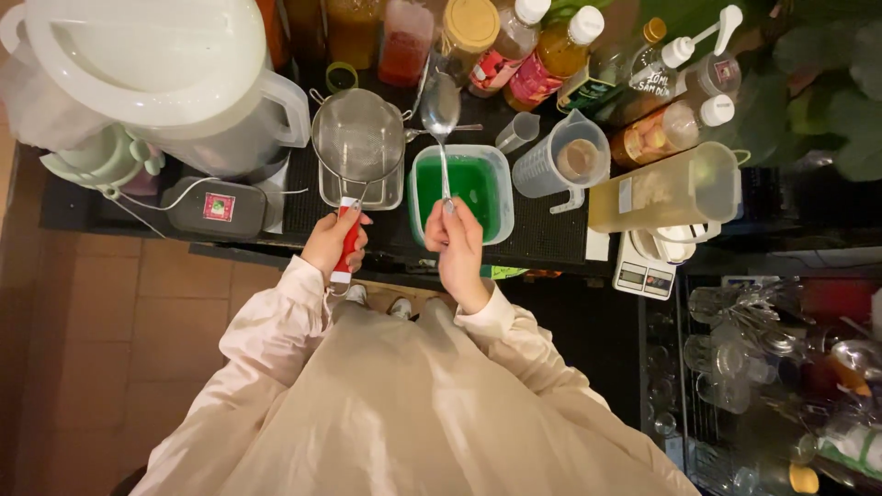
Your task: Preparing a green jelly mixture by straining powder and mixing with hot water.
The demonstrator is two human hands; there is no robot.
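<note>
Pale pink long sleeves (276,326) with gathered cuffs; beige apron (404,413) below.

Strainer (359,140): silver mesh w/ red-and-white handle, in left hand (333,241). Ladle (440,110): shiny steel, in right hand (457,241). Tub (491,197): clear plastic, bright green liquid inside. Table (551,241) mat: black. Big jug (156,78): white w/ white lid. Measuring jug (562,158): clear, brownish bottom. Pitcher (669,188): pale yellow, translucent. Bottles (556,50) at back: orange and amber contents, white caps. Scale (643,266): white. Sleeves (276,331) and apron: pale cream-pink. Floor (101,312): brown tiles.
</note>
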